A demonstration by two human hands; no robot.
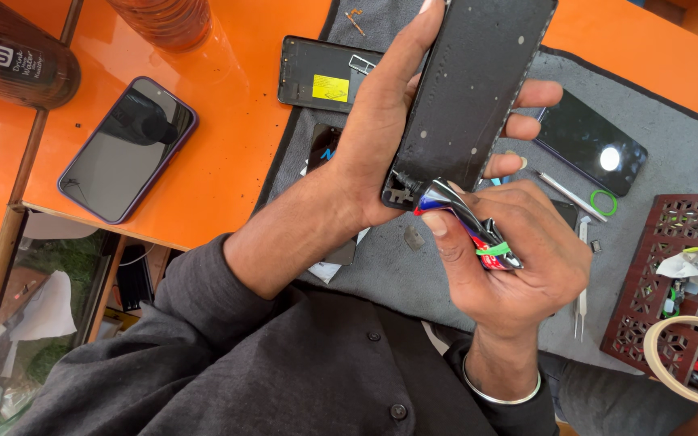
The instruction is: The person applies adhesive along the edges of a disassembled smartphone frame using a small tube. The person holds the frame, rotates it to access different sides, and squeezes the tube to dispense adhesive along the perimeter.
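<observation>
left hand [381,137]: clenched around black phone frame [470,89], held upright above grey mat [672,161]
right hand [510,258]: grasping crumpled glue tube [466,222], nozzle touching frame's near-left corner
bench [228,153]: orange; purple-cased phone [127,149] far left, black back cover [321,73] beyond left hand
right: dark phone [591,141], tweezers [580,299], brown lattice organiser [672,274]

Bare grey mat [656,121] right of the raised phone frame [470,89] is narrowed by a dark phone [591,144], a green ring [604,202] and tweezers [581,274]; a carved wooden organiser [672,266] blocks the right edge; the orange tabletop [236,137] between the purple-cased phone [127,149] and back cover [325,74] seems passable.
</observation>
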